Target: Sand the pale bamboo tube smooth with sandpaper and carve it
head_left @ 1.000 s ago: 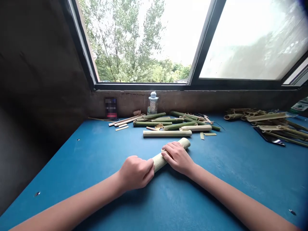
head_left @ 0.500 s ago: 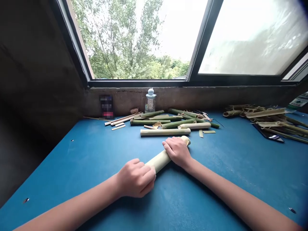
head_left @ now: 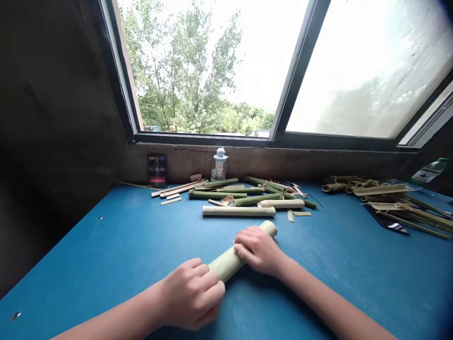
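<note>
While the left hand (head_left: 194, 295) is closing round the near end of a pale bamboo piece (head_left: 224, 264), the right hand (head_left: 256, 250) is gripping it farther up. Bamboo is slanting from lower centre toward the middle of the frame, its far end showing past the right hand. Left fingers are curling into a near-fist, leaving no visible gap; inside of the fist hidden, cannot tell what else it may hold. Right fingers are bending over the top of the piece, thumb lying along the near side; undersides not visible. Both hands are working low over a blue table (head_left: 141, 245), well apart from each other.

Just beyond, mid-frame, a second pale length (head_left: 239, 211) is lying crosswise. Behind it green stalks (head_left: 255, 199) are lying in a loose heap. At upper centre a lidded jar (head_left: 219, 167) is standing by the wall; left of it, a small woven basket (head_left: 196, 177) is sitting near thin slats (head_left: 182, 188). At right of frame, a bamboo pile (head_left: 382, 189) is spreading beside a clear bottle (head_left: 430, 171), which is leaning.
</note>
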The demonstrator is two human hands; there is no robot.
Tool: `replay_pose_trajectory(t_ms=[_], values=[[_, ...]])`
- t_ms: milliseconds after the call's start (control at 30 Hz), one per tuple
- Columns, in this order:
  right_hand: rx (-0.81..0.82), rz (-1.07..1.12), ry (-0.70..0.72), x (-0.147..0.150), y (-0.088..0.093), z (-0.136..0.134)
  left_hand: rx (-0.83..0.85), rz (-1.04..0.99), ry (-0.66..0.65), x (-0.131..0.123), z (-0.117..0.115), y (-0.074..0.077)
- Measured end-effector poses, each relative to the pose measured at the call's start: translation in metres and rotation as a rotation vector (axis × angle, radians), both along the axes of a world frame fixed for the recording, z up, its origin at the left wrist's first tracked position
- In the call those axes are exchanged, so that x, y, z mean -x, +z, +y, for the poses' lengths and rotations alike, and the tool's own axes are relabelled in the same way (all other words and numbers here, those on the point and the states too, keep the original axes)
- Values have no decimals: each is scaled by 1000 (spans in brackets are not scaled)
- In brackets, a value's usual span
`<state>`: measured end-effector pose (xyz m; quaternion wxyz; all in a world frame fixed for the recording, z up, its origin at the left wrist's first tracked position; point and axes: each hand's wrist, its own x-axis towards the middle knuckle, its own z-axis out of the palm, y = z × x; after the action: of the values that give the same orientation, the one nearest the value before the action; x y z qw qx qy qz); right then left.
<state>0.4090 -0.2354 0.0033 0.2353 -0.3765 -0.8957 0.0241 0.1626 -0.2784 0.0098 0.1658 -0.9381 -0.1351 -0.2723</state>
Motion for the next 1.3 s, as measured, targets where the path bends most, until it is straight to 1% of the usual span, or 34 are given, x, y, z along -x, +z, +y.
replay_pose_trajectory(t_ms=[67,167,233,300,367,433,500,567,633,700,733,800,867,900,967,1033,1067,1100,1133,1167,1200,1233,1267,1300], values=[[-17,-22,-53,-7,-3,7,-5,5,21,-1,-3,0],[-37,-27,-72,6,-12,-3,-31,-11,-22,-4,-10,-2],[-75,-45,-14,14,-15,-8,-43,-1,-56,-5,-13,-4],[-120,-56,53,10,-15,-1,-23,40,-47,-7,-13,-6],[-149,-41,50,-5,-11,16,46,91,-11,-7,-9,-9],[-171,-8,-37,-18,-7,28,178,138,25,-7,-3,-13],[-185,3,-90,-19,-5,28,311,142,56,-7,3,-16],[-182,-17,-61,-8,-8,18,357,105,64,-6,5,-18],[-162,-53,29,1,-11,11,319,66,37,-6,5,-18],[-142,-63,83,-3,-12,15,285,66,-8,-6,3,-17],[-140,-49,55,-9,-11,20,281,76,-28,-6,2,-16],[-153,0,-65,-23,-8,29,299,95,-55,-7,1,-14],[-167,27,-116,-28,-7,28,335,97,-75,-7,2,-13],[-170,29,-95,-26,-8,24,358,90,-81,-7,2,-13],[-164,3,33,-16,-11,12,394,64,-95,-7,2,-14],[-167,-25,165,-13,-13,4,386,47,-115,-5,2,-18],[-176,-24,175,-16,-12,4,363,44,-128,-5,1,-20],[-184,-15,150,-23,-9,7,336,43,-144,-4,1,-22],[-189,-1,96,-32,-5,12,318,33,-166,-4,1,-22],[-188,9,49,-43,-1,19,324,15,-191,-4,1,-20],[-181,16,1,-54,2,25,362,-22,-216,-5,0,-16],[-169,21,-44,-64,5,31,434,-80,-230,-7,-1,-7],[-153,23,-87,-72,7,37,544,-147,-237,-9,-4,5],[-128,24,-127,-79,7,41,671,-228,-235,-11,-9,22]])
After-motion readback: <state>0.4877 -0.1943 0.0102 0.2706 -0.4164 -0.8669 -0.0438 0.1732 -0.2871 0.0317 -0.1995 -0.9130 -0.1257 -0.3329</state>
